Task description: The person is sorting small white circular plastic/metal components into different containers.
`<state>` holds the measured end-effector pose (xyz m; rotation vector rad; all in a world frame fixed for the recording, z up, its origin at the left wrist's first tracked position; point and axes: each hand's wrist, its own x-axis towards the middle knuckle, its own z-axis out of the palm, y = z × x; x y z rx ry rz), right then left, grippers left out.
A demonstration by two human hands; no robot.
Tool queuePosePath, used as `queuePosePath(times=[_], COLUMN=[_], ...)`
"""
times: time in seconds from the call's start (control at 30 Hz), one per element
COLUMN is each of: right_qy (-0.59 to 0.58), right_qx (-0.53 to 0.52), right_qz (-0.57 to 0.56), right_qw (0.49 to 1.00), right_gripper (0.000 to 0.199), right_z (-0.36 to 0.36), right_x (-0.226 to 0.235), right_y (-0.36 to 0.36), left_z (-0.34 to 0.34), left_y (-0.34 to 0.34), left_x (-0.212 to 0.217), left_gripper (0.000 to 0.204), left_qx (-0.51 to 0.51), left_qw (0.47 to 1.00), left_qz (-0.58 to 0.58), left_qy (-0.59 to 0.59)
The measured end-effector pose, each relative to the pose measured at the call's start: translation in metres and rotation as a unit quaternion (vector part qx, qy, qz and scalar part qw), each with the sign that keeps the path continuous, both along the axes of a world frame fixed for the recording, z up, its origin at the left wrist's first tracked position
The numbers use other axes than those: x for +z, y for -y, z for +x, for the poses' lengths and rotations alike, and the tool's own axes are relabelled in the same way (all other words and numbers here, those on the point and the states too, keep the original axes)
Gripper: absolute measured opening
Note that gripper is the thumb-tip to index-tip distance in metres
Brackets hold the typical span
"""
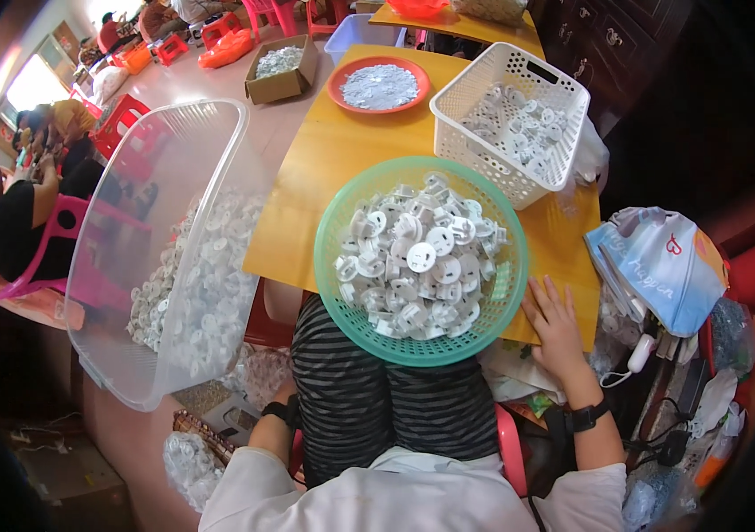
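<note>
A round green plastic basket [332, 297], full of small white round plastic parts [421, 256] with slots, rests at the table's front edge above my lap. My right hand [556, 330] lies flat on the yellow table [293, 213] just right of the basket, fingers stretched out and holding nothing. Down beside my left thigh is my left hand [284, 391], mostly hidden, its fingers out of sight. To the left, a large clear plastic bin [117, 356] stands tilted, with many similar white parts inside.
At the table's back are a red plate [335, 87] of small pale pieces and a white perforated basket [454, 142] of white parts. A cardboard box [286, 87] stands on the floor beyond. Bags and cables crowd the right side. A person [18, 208] sits far left.
</note>
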<state>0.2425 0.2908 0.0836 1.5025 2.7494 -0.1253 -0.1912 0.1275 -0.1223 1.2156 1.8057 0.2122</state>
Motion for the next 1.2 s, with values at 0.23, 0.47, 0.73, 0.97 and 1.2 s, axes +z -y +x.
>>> queuePosePath(times=[0.23,0.47,0.73,0.97,1.2], right_qy=[0.016,-0.094,-0.280,-0.378,-0.228], right_qx=[0.020,0.002,-0.008,-0.086,-0.079], right_qz=[-0.003,-0.119,-0.154,-0.052,0.057], right_qw=[1.000,0.988,0.947,0.920,0.969], right_gripper=[0.081,0.054,0.034,0.053,0.047], right_z=[0.002,0.007,-0.022,-0.048,-0.046], right_x=[0.008,0.027,0.093,0.091,0.047], right_y=[0.001,-0.006,-0.023,-0.070,-0.133], left_z=[0.003,0.001,0.092,0.106,0.114], left_y=[-0.052,-0.064,-0.096,-0.106,-0.102], left_x=[0.038,0.109,0.205,0.210,0.223], left_gripper=[0.037,0.032,0.052,0.053,0.045], left_qx=[0.444,0.185,0.195,0.237,0.239], left_qw=[0.822,0.949,0.781,0.735,0.720], left_qz=[-0.181,0.225,0.016,0.020,0.027], left_qy=[0.308,0.119,0.594,0.635,0.650])
